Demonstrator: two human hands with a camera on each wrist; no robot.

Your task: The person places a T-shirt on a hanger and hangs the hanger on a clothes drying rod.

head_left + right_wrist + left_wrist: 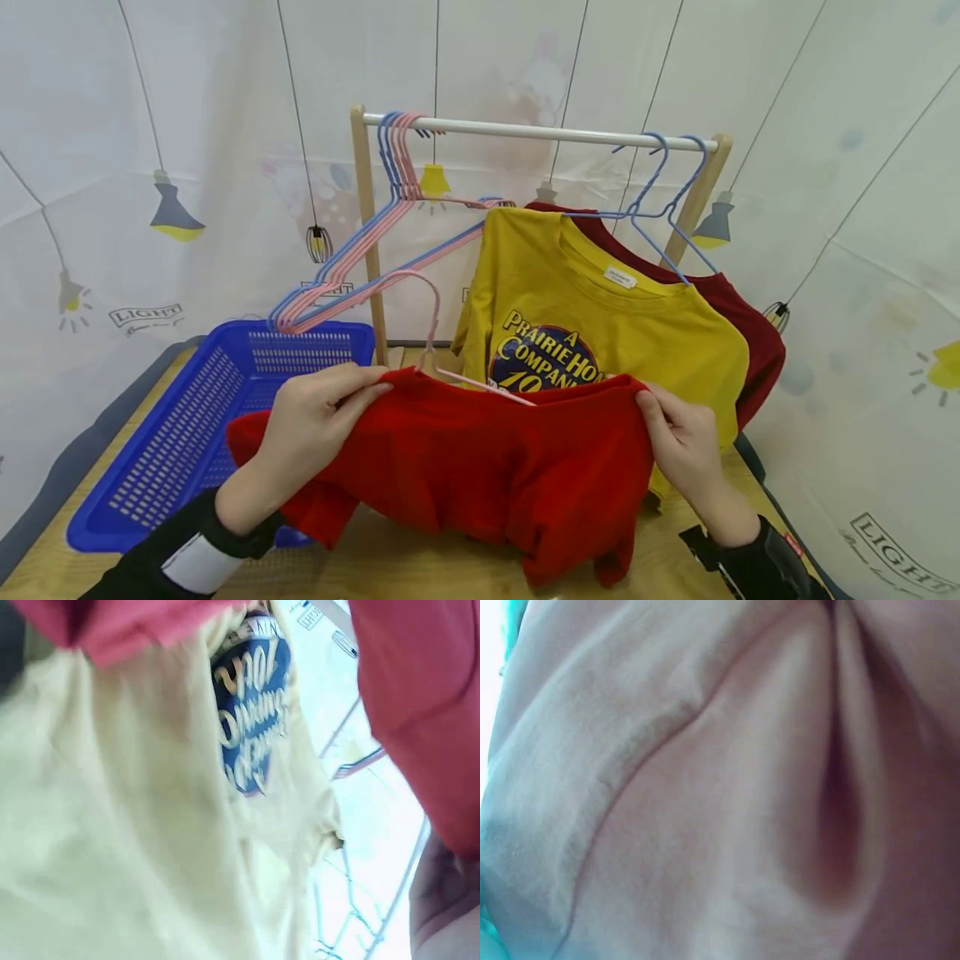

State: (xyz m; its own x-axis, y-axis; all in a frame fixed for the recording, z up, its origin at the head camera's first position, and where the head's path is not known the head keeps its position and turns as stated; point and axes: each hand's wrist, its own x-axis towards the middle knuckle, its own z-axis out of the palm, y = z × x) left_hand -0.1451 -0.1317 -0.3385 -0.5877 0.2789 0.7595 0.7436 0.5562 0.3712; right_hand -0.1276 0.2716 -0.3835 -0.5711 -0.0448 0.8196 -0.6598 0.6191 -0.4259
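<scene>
A red shirt [465, 467] hangs stretched between both hands in the head view. My left hand [311, 433] pinches it near its left shoulder, and my right hand [686, 446] pinches the opposite shoulder. From its neckline rises the hook of a pink hanger [435, 321]; one arm of the hanger shows at the collar, and the rest is hidden by cloth. Close-up fabric [667, 810], washed out in colour, fills the left wrist view. In the right wrist view, part of my right hand [442, 900] meets the red shirt [420, 697] at the right edge.
Behind stands a rack with a white rail [525, 131]. Several blue and pink hangers [352, 242] hang at its left. A yellow printed shirt [652, 333] and a dark red shirt [757, 350] hang at its right. A blue basket [142, 492] sits on the wooden table [405, 567].
</scene>
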